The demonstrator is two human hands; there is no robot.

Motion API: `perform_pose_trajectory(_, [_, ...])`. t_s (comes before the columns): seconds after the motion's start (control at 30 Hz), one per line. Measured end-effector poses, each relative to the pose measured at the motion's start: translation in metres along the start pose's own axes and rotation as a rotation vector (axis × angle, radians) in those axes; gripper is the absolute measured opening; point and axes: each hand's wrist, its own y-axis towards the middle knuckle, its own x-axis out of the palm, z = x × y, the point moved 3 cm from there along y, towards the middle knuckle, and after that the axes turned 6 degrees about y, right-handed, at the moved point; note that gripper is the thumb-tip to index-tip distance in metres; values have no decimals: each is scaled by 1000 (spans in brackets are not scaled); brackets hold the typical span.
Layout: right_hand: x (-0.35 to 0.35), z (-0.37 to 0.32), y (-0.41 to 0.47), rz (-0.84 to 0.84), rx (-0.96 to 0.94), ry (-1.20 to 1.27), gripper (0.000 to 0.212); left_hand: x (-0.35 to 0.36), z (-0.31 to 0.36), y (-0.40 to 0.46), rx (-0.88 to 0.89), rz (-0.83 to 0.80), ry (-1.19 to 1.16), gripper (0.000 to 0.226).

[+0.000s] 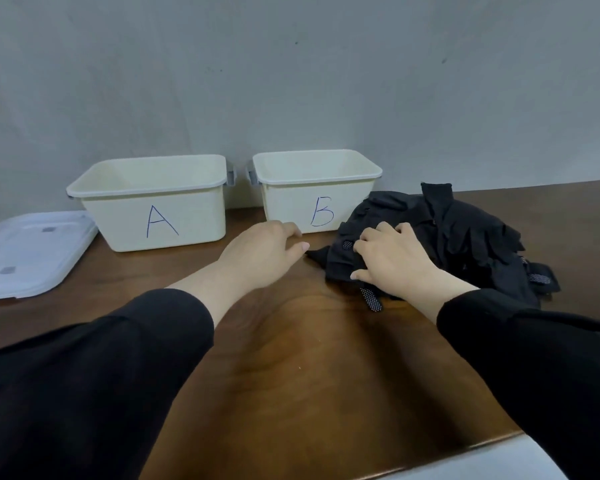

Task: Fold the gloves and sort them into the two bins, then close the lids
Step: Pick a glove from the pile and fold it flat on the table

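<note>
right hand point(392, 258) grips gloves point(465, 233); left hand point(264, 251) open; bins point(153, 202) unlidded

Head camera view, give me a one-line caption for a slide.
Right hand grips the glove pile beside open bins A and B; left hand open.

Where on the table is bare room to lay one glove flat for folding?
Bare wood lies between the two sleeves, in front of bin A and bin B. Crowded: glove pile at right, lids at left.
</note>
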Motion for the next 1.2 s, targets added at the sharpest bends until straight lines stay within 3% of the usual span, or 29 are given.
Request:
perform_pose_trajectory(0.3, [1, 5, -4, 32, 28, 45, 23, 29, 3, 16, 26, -25, -131, 36])
perform_pose_trajectory(0.43, [-52, 24, 1, 206, 290, 783, 26, 25, 5, 21, 27, 56, -351, 36])
perform_pose_trajectory(0.5, [-83, 32, 7, 261, 348, 1019, 22, 16, 5, 28, -9, 93, -557, 38])
perform_pose_trajectory(0.63, [-119, 19, 24, 171, 304, 1525, 17, -5, 2, 36, -67, 91, -985, 51])
perform_pose_trajectory(0.7, [-124, -1, 32, 83, 267, 1645, 17, -14, -5, 30, -53, 110, -1072, 36])
perform_pose_trajectory(0.77, [-123, -22, 43, 28, 222, 1668, 15, -20, -18, 21, -54, 121, -1130, 23])
perform_pose_trajectory(0.87, [-118, -54, 60, -13, 190, 1642, 8, -19, -47, 2, -116, 28, -1203, 21])
perform_pose_trajectory(0.93, [-114, -74, 71, -41, 175, 1577, 6, -18, -67, -9, -144, 7, -1145, 22])
perform_pose_trajectory(1.0, [-114, -92, 84, -47, 135, 1457, 5, -23, -92, -13, -191, 100, -1018, 25])
perform_pose_trajectory(1.2, [-142, -122, 111, 427, -83, 1245, 9, -80, -122, -7, -149, 442, -710, 12])
